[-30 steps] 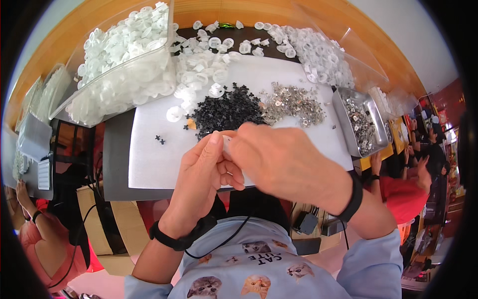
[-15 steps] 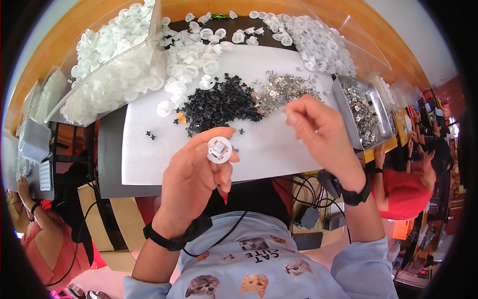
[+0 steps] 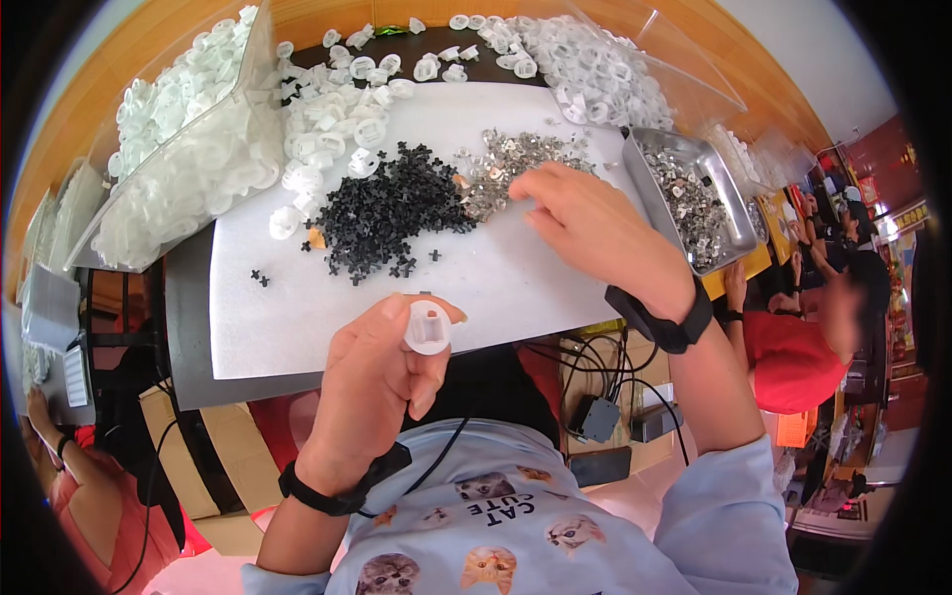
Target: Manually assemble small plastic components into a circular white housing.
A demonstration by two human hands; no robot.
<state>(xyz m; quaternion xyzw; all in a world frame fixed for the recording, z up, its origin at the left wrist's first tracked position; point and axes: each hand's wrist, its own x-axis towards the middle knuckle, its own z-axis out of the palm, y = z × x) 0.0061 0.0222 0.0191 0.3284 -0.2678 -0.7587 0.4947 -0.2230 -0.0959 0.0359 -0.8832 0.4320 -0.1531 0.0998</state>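
Note:
Between the thumb and fingers of my left hand [image 3: 372,362] is a round white plastic part [image 3: 427,329], its flat face with a rectangular recess turned up. That hand is closed on it just over the near edge of the white foam sheet [image 3: 516,307]. My right hand [image 3: 595,228] reaches over the sheet, its curled fingertips at the edge of a pile of small shiny metal pieces [image 3: 516,149]. Whether anything is pinched there cannot be made out. Left of those fingers lies a heap of small black cross-shaped pieces [image 3: 387,213].
A clear bin [image 3: 188,169] of white parts stands at the left, another pile of white parts [image 3: 585,74] at the back right. Right of the sheet is a metal tray [image 3: 739,218] with metal pieces. Cables [image 3: 595,362] hang below the table. Other people sit on both sides.
My right hand has moved to the metal pile, its fingers now curled down at the edge. The white part in my left hand has turned and sits slightly lower. The view has shifted.

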